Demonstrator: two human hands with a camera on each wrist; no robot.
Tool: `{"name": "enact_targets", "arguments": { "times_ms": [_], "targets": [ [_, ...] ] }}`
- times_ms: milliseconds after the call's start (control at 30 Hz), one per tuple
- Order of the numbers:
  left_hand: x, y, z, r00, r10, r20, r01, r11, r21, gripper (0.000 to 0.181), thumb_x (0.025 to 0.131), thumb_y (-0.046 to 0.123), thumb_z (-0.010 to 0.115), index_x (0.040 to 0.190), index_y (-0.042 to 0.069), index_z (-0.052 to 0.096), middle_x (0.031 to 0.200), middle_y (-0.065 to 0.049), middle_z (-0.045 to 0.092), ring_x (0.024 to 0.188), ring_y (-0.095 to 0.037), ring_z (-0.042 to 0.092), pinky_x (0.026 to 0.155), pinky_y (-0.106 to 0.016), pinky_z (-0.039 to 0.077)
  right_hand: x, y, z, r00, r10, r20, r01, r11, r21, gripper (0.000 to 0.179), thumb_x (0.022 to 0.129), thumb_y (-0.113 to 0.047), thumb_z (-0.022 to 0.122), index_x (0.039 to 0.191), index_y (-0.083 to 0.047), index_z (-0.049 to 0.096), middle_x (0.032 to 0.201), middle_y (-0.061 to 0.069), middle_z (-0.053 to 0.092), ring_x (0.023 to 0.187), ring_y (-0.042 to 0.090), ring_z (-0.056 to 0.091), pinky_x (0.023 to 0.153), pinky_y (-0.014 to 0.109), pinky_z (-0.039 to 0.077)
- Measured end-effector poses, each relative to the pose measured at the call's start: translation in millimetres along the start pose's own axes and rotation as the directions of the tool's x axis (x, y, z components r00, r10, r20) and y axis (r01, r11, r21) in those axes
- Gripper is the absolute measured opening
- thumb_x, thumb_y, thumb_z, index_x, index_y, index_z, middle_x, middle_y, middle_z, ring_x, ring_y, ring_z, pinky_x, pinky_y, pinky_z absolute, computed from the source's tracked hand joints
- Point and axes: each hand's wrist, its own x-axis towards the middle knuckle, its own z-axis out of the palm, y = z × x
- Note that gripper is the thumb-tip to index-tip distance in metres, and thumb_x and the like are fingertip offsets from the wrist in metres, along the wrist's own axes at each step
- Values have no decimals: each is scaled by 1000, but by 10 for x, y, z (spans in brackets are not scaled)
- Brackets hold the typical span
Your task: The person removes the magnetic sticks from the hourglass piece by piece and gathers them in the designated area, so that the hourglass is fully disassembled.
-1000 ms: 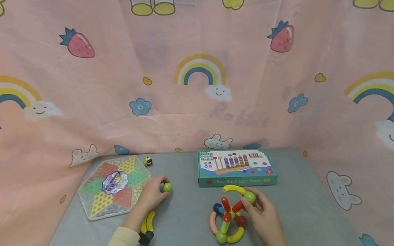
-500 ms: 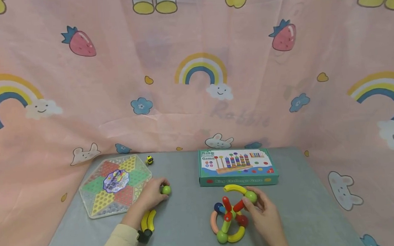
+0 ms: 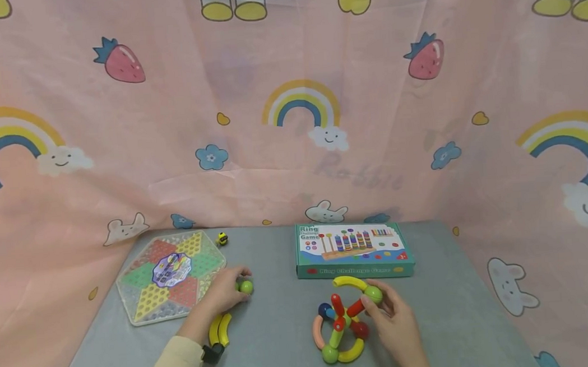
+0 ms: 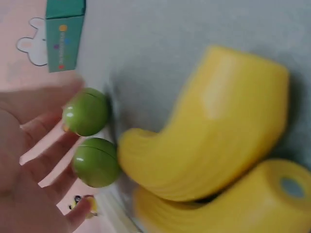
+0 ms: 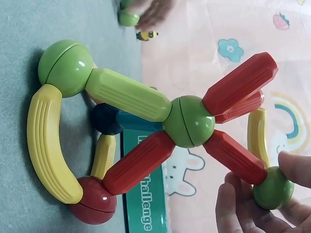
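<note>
Against the spread fingers of the left hand (image 3: 222,292) sit two green balls, a right ball (image 4: 85,111) and a left ball (image 4: 96,162). A second ago only one showed past this hand; now both do, and the right one has come slightly back toward the near side, which suggests they are being drawn along while the build is kept steady. These fingers look loosely curved, not clenched. The right hand (image 3: 396,331) has not shifted noticeably: thumb and fingers pinch the corner ball (image 5: 273,188) of the frame (image 5: 129,94), most of which lies left of that grip and nearer. Two yellow rods (image 4: 218,121) lie on the near side of the left grip; the box (image 3: 353,250) lies beyond the right one.
</note>
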Motion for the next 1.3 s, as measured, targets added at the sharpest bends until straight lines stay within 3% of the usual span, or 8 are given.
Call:
{"name": "enact_targets", "arguments": {
  "times_ms": [133,233,367,500,767,900,1000,1300],
  "targets": [
    [-53,166,6,995,73,-61,-73,997,0,43,81,23,85,120,17,69,126,-5,67,126,-31,52,107,-58,29,-8,15,1,1000,-3,-18,3,1000,7,54,98,-34,66,143,-11,47,137,17,61,110,26,66,86,31,59],
    [-118,375,121,986,157,-55,-159,987,-27,43,82,24,84,121,16,68,124,-4,66,124,-30,54,107,-57,34,-13,26,-6,1000,6,-28,-6,1000,17,57,98,-35,67,142,-7,45,134,19,63,105,24,67,85,32,59],
    [-202,668,417,957,268,110,-260,962,-81,49,82,29,83,127,19,65,127,3,64,120,-21,57,104,-48,45,-18,39,-19,999,20,-43,-19,1000,16,60,97,-37,67,141,-5,43,131,21,65,102,25,67,83,31,59],
    [-244,864,682,915,290,281,-273,957,-96,57,80,34,84,133,28,62,134,10,59,124,-14,55,104,-42,48,-12,37,-20,999,9,-43,-8,1000,20,59,97,-37,68,139,-5,44,132,20,65,104,26,66,80,27,58],
    [-227,929,962,886,278,372,-221,957,-190,90,69,27,93,147,34,48,146,11,47,129,-14,51,106,-42,48,12,-4,-5,998,-35,-60,32,998,-60,59,92,-49,71,137,-14,58,137,13,58,119,30,59,89,37,58],
    [-240,902,1068,889,289,356,-226,952,-208,89,68,22,94,144,36,51,144,13,44,130,-12,48,109,-39,45,31,5,11,997,-41,-59,38,998,-56,56,93,-45,71,138,-14,59,135,13,59,118,28,60,85,31,59],
    [-273,915,1113,904,274,328,-218,956,-197,87,65,25,96,141,37,53,142,12,45,129,-13,50,108,-39,46,45,18,24,997,-50,-66,46,997,-65,58,92,-47,71,138,-14,59,135,12,59,116,28,60,83,28,58],
    [-482,1113,1167,937,257,237,-272,962,33,85,58,58,93,126,24,55,111,9,50,93,-6,51,80,-27,50,102,18,52,994,-97,-50,93,993,-75,53,93,-43,72,137,-15,61,134,11,60,110,27,64,78,18,55]
  ]
}}
